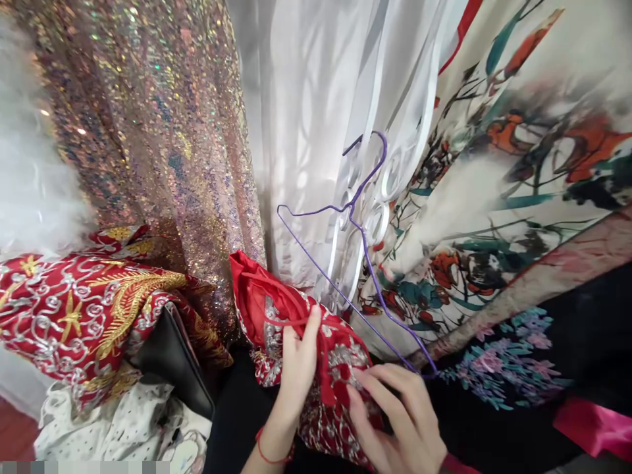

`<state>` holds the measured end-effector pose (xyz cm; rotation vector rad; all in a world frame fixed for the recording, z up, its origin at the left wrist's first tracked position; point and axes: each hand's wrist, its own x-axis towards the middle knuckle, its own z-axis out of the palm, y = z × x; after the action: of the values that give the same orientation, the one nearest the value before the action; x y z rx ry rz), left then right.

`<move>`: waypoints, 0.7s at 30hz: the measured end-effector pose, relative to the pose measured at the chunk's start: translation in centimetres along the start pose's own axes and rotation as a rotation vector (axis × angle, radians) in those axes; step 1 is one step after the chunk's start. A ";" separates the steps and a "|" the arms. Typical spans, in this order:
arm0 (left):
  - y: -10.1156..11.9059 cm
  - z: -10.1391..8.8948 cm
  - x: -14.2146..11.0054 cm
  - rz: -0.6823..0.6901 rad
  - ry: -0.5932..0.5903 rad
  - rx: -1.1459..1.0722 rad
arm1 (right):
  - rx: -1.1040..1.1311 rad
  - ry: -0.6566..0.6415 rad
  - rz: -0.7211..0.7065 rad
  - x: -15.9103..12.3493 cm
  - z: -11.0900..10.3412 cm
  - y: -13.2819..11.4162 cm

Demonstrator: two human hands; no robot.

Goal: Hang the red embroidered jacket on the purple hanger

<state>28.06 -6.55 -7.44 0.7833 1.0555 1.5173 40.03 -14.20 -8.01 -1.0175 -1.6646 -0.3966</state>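
A red garment (340,421) with silver embroidery and a red lining is bunched in front of me. My left hand (299,362) grips its upper edge, with a thin red strap (291,322) running between thumb and fingers. A red cord round the left wrist is visible. Over the garment's right side, my right hand (405,415) has bent fingers, thumb and forefinger slightly apart. Their tips are at the cloth, close to a dark red strip (342,382). A purple hanger (368,253) lies just beyond, nothing hanging on it.
Red fabric with gold and silver embroidery (74,309), a black flat object (172,362) and white dotted cloth (108,421) lie left. Behind hang a sequined garment (168,131), white cloth (306,99), white hangers (378,224) and floral fabric (523,178). Pink satin (597,428) is lower right.
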 end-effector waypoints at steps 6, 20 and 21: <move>-2.1 -1.7 3.1 -0.098 0.028 -0.191 | -0.078 -0.211 0.178 -1.5 3.0 0.2; -1.2 -2.5 3.2 -0.135 0.109 -0.155 | -0.420 -0.317 0.223 -5.3 7.4 1.4; -1.4 -2.4 3.1 -0.131 0.100 -0.153 | -0.422 -0.279 0.242 -5.5 7.9 1.6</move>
<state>25.79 -4.01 -9.83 0.5270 1.0301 1.5170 36.57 -10.08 -16.17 -1.6322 -1.7121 -0.4717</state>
